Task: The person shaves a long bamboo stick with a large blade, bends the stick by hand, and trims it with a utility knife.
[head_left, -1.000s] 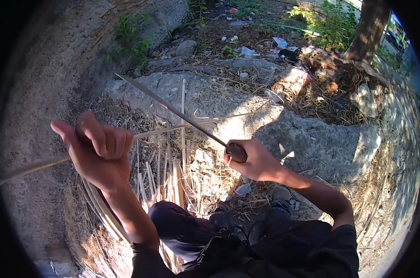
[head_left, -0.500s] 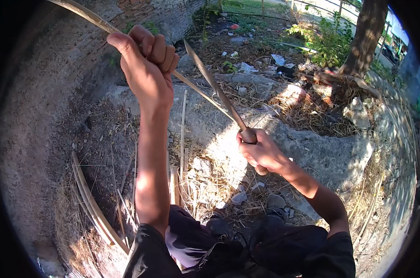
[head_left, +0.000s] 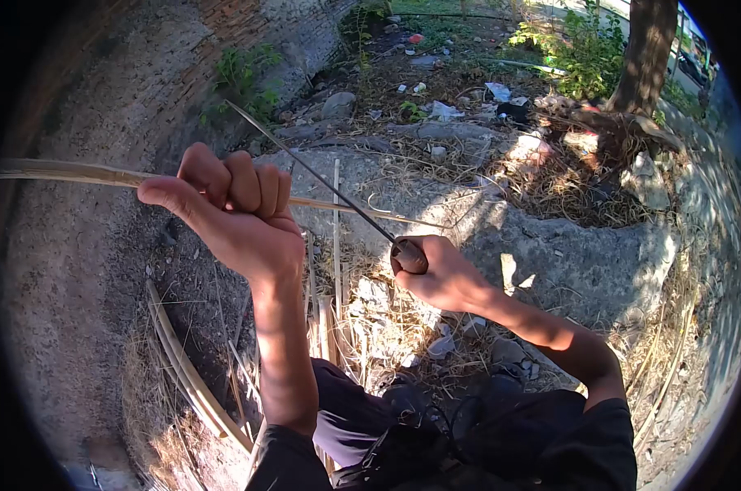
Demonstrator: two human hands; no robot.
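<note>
Gripping long pale strip (head_left: pixel 68 170) in left hand (head_left: pixel 244 217), with fingers curled closed round it and with thumb laid out toward left of view. Running strip nearly level across, from far left edge, through left hand, to thin end out past knife (head_left: pixel 305 168). Holding knife in right hand (head_left: pixel 444 274), with fingers wrapped round dark rounded handle (head_left: pixel 410 257). Pointing blade up and left, away from body, above knuckles of left hand. Crossing strip with blade in view, between both hands, close to handle; can't tell if touching. Holding both up in the air, over ground with dry straw (head_left: pixel 379 327) and big rough stone (head_left: pixel 550 254). Seeing more strips (head_left: pixel 186 368) lying at lower left, beside left forearm, plus thin upright strip (head_left: pixel 336 245) behind blade. Also seeing rough wall (head_left: pixel 76 270) along left, tree trunk (head_left: pixel 644 61) at upper right, green bush (head_left: pixel 587 57) just beside it, pale litter (head_left: pixel 444 110) beyond stone.
</note>
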